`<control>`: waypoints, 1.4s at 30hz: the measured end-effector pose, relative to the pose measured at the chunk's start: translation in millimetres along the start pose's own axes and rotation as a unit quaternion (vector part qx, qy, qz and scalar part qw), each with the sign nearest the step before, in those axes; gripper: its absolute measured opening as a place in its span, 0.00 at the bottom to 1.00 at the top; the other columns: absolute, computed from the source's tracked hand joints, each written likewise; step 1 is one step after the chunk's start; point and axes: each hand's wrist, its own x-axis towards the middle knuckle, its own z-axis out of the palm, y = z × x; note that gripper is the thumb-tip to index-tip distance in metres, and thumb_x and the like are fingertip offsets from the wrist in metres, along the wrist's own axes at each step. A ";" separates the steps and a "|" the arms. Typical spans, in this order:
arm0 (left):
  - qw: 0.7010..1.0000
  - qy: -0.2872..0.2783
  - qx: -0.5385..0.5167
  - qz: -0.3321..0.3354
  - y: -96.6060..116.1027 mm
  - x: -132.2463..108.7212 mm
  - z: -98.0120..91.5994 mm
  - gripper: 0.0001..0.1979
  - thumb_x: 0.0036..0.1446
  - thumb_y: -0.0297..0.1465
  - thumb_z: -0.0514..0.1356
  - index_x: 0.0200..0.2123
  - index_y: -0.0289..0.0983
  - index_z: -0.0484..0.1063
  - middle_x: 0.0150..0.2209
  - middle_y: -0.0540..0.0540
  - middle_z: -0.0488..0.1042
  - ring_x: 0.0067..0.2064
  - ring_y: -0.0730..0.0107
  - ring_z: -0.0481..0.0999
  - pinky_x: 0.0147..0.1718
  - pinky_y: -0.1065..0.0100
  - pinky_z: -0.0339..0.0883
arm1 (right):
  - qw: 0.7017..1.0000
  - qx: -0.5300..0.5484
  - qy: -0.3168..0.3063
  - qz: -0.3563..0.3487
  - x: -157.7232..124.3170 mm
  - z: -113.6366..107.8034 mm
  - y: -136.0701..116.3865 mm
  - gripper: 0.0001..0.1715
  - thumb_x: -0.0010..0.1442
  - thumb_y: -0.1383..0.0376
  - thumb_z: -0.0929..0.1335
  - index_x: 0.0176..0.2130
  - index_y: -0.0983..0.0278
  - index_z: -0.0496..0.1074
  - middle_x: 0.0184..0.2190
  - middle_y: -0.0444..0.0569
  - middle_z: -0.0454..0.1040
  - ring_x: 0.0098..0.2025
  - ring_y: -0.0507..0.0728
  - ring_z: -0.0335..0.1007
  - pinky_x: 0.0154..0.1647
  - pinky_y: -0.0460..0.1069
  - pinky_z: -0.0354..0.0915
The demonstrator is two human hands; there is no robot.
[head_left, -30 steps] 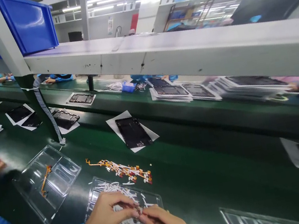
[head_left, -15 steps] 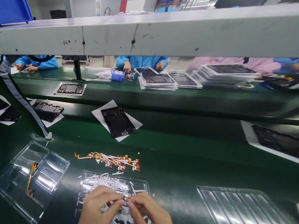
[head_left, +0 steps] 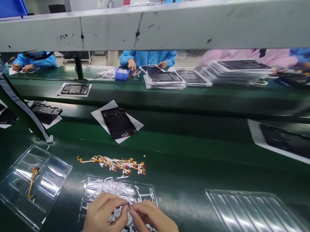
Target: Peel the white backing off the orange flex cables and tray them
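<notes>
My left hand (head_left: 101, 229) and my right hand (head_left: 157, 231) meet fingertip to fingertip at the bottom of the view, both pinched on a tiny piece I cannot make out. They hover over a clear plastic tray (head_left: 147, 191) heaped with small white strips. Just beyond that tray lies a row of orange flex cables (head_left: 115, 164) on the green belt (head_left: 188, 166). A second clear tray (head_left: 47, 177) at the left holds one orange flex cable (head_left: 31, 185).
A black panel on white paper (head_left: 117, 122) lies further out on the belt, another (head_left: 301, 144) at the right. A ribbed clear tray (head_left: 250, 215) sits at bottom right. A grey shelf beam (head_left: 157, 27) crosses overhead. Other people work across the line and at the left.
The camera has tilted down and shifted, so the scene sits lower and more of the far side shows. My hands keep their pinch over the strip tray.
</notes>
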 end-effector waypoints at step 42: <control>0.991 -0.041 0.116 0.059 -4.4 -10.3 -8.2 0.09 0.69 0.27 0.59 0.49 0.40 0.78 0.37 0.46 0.77 0.37 0.65 0.77 0.36 0.65 0.72 | 0.966 0.130 -0.137 0.175 19.7 -18.3 6.6 0.20 0.62 0.49 0.72 0.35 0.63 0.81 0.25 0.46 0.72 0.26 0.54 0.68 0.29 0.47 0.66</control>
